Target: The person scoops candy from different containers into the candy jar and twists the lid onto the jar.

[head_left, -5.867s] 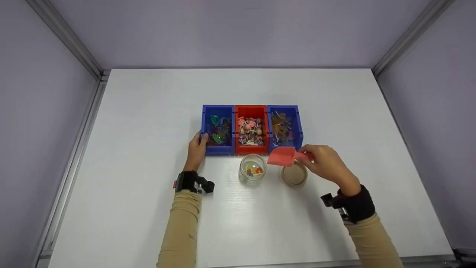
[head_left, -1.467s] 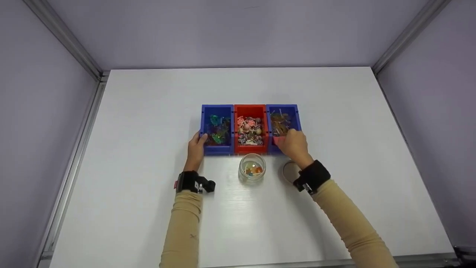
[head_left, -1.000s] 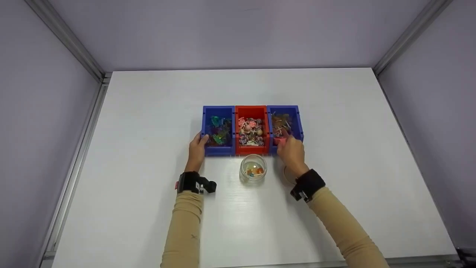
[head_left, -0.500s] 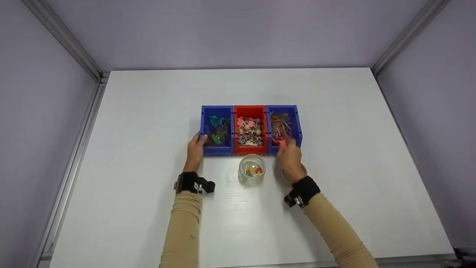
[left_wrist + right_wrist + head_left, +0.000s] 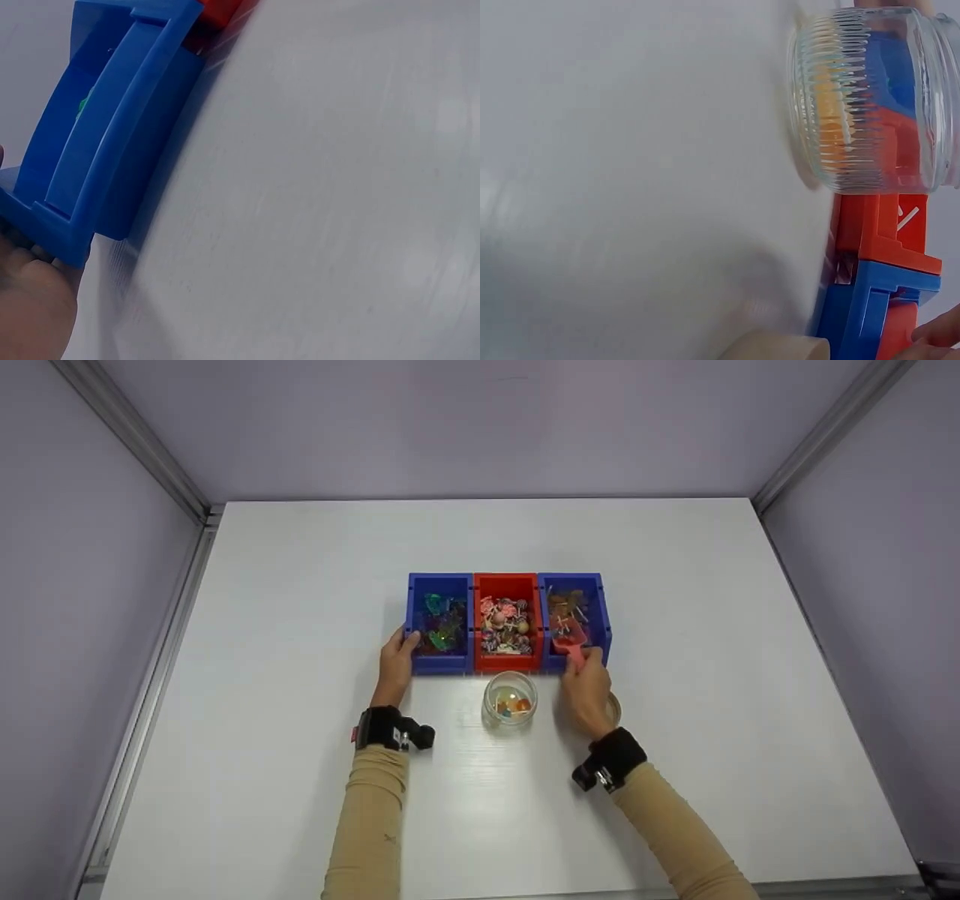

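My right hand (image 5: 587, 690) grips the handle of a small pink scoop (image 5: 571, 639). The scoop's blade lies inside the right blue bin (image 5: 600, 615), among amber lollipops (image 5: 568, 601) with white sticks. At the outer left side of the left blue bin (image 5: 439, 663), my left hand (image 5: 394, 664) holds the wall, thumb over the rim; in the left wrist view its fingers are partly hidden behind the bin's corner. A glass jar (image 5: 510, 697) with a few orange and yellow candies in the bottom stands before the bins. The right wrist view shows this ribbed jar (image 5: 862, 105) up close.
Between the blue bins sits a red bin (image 5: 507, 661) of pink and striped lollipops. Green and dark candies (image 5: 442, 639) lie in the left bin. A round lid (image 5: 614, 709) rests on the white table (image 5: 480, 825), partly under my right hand. Grey walls enclose the table.
From beside the jar, my right hand has moved the scoop into the right bin. Over the last second it has drawn back slightly towards me, exposing the blade. My left hand has stayed put.
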`<action>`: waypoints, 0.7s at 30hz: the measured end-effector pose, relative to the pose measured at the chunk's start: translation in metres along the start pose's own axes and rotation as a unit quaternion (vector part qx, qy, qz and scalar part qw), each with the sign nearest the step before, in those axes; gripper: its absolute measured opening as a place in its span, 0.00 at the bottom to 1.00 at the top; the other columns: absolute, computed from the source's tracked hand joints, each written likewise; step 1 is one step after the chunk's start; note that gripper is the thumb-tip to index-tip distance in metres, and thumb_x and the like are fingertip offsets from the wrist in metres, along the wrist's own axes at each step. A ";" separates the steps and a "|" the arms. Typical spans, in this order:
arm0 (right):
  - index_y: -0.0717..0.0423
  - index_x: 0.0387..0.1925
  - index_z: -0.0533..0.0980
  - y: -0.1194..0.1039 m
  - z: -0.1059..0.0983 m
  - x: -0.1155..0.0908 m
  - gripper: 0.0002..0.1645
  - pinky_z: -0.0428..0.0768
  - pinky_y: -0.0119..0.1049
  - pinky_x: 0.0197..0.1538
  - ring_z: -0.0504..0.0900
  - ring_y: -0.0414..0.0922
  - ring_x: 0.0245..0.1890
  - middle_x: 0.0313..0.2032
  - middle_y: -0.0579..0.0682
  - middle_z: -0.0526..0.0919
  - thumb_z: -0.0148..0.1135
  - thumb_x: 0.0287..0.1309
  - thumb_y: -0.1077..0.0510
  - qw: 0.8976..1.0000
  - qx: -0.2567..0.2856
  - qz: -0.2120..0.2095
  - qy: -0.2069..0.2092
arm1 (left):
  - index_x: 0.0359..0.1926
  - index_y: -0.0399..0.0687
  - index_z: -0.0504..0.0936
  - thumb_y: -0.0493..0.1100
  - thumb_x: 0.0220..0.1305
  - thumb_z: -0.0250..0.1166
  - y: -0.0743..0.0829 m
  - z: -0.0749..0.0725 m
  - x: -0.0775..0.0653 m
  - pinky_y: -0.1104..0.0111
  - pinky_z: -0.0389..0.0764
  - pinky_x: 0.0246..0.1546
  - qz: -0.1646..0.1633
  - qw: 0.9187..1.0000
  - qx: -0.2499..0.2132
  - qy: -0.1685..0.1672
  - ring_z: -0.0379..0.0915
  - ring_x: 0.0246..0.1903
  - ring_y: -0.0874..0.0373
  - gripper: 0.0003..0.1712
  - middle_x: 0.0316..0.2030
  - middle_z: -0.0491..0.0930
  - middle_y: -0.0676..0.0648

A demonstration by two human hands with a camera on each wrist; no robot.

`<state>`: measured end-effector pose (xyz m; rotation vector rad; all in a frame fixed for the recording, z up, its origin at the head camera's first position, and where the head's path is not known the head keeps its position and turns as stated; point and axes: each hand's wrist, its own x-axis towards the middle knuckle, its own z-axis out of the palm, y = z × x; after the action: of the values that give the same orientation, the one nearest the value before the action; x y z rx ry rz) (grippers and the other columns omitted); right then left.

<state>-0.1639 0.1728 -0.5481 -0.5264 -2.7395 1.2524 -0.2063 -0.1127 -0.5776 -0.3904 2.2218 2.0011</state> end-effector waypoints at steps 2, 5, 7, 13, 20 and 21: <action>0.65 0.50 0.68 0.001 -0.002 -0.001 0.14 0.74 0.44 0.39 0.76 0.52 0.36 0.34 0.59 0.78 0.50 0.69 0.58 1.000 0.006 -0.001 0.000 | 0.73 0.36 0.56 0.49 0.75 0.47 0.000 0.000 0.001 0.56 0.55 0.77 -0.002 1.000 0.001 -0.004 0.50 0.75 0.46 0.32 0.72 0.59 0.37; 0.64 0.50 0.68 0.004 -0.003 -0.003 0.15 0.73 0.44 0.38 0.76 0.52 0.36 0.33 0.58 0.77 0.49 0.69 0.57 1.000 0.012 -0.004 -0.003 | 0.73 0.36 0.56 0.48 0.75 0.48 0.000 0.000 0.001 0.56 0.54 0.77 -0.003 1.000 -0.005 -0.004 0.50 0.75 0.46 0.32 0.72 0.59 0.37; 0.63 0.51 0.68 0.006 -0.004 -0.003 0.15 0.73 0.43 0.37 0.76 0.52 0.35 0.32 0.56 0.76 0.49 0.69 0.57 1.000 0.014 -0.008 -0.002 | 0.72 0.36 0.57 0.48 0.75 0.47 -0.001 0.000 0.001 0.56 0.54 0.77 0.001 1.000 -0.008 -0.004 0.50 0.75 0.46 0.32 0.72 0.60 0.37; 0.62 0.51 0.69 0.012 -0.007 -0.006 0.16 0.69 0.39 0.35 0.74 0.50 0.34 0.30 0.53 0.74 0.49 0.70 0.54 1.000 0.011 -0.018 0.007 | 0.72 0.36 0.57 0.48 0.75 0.47 -0.002 0.000 0.001 0.57 0.54 0.77 0.005 1.000 -0.003 -0.005 0.50 0.75 0.46 0.32 0.72 0.60 0.37; 0.59 0.53 0.68 0.011 -0.013 -0.007 0.19 0.65 0.37 0.32 0.73 0.50 0.35 0.31 0.53 0.73 0.49 0.70 0.51 1.000 -0.011 -0.006 0.002 | 0.73 0.38 0.56 0.50 0.75 0.48 0.000 -0.001 0.001 0.58 0.53 0.78 -0.009 1.000 0.001 -0.008 0.49 0.76 0.48 0.33 0.73 0.58 0.40; 0.60 0.53 0.68 0.012 -0.013 -0.007 0.19 0.64 0.37 0.32 0.73 0.50 0.34 0.31 0.52 0.73 0.49 0.69 0.51 1.000 -0.008 -0.006 0.000 | 0.73 0.38 0.56 0.51 0.75 0.48 0.000 -0.001 0.001 0.58 0.53 0.78 -0.010 1.000 0.003 -0.007 0.49 0.76 0.48 0.33 0.73 0.58 0.39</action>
<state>-0.1515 0.1869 -0.5479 -0.5104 -2.7500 1.2288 -0.2068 -0.1134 -0.5777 -0.3939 2.2055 1.9816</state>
